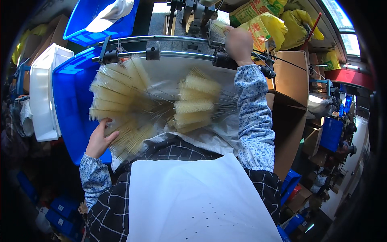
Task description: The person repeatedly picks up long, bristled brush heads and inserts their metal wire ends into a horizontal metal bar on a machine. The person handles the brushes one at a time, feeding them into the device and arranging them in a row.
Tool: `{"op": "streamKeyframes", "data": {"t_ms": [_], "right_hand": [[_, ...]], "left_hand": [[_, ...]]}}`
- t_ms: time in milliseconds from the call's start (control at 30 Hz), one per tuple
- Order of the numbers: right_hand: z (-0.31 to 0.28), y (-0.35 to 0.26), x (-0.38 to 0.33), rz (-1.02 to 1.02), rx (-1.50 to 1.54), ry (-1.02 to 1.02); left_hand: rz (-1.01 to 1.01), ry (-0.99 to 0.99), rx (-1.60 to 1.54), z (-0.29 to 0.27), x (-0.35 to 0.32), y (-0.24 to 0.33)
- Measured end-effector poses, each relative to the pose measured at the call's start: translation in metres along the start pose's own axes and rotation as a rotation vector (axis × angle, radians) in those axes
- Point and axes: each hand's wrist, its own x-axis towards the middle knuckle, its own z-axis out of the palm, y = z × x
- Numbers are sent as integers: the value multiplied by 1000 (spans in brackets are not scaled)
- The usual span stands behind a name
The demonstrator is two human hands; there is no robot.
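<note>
Two fanned bundles of cream-bristled wire brushes lie on a whitish sheet in front of me, a left bundle (117, 88) and a smaller right bundle (197, 101), their thin wire stems crossing in the middle. My left hand (102, 139) is at the near left edge of the left bundle, thumb and fingers apart, holding nothing I can see. Beyond the metal rails (169, 55), my right hand (240, 45) is closed, its fingertips on a single bristle brush (218, 27) beside the machine (195, 28). Part of that brush is hidden by the hand.
Blue bins (72, 109) and a white bin (45, 97) stand at the left; a white cap (111, 16) lies in the far blue bin. Yellow sacks (264, 30) sit at the back right, above an open cardboard box (288, 76). A white cloth (181, 193) covers my lap.
</note>
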Motion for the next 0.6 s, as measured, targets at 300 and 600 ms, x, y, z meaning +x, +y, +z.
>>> {"op": "streamKeyframes", "data": {"t_ms": [300,600], "right_hand": [[8,8,10,-61,-32,-77],[17,24,22,-148,-76,-116]], "left_hand": [[-36,-17,-297,-25,3,24],[275,118,-627,-47,6,60]]}}
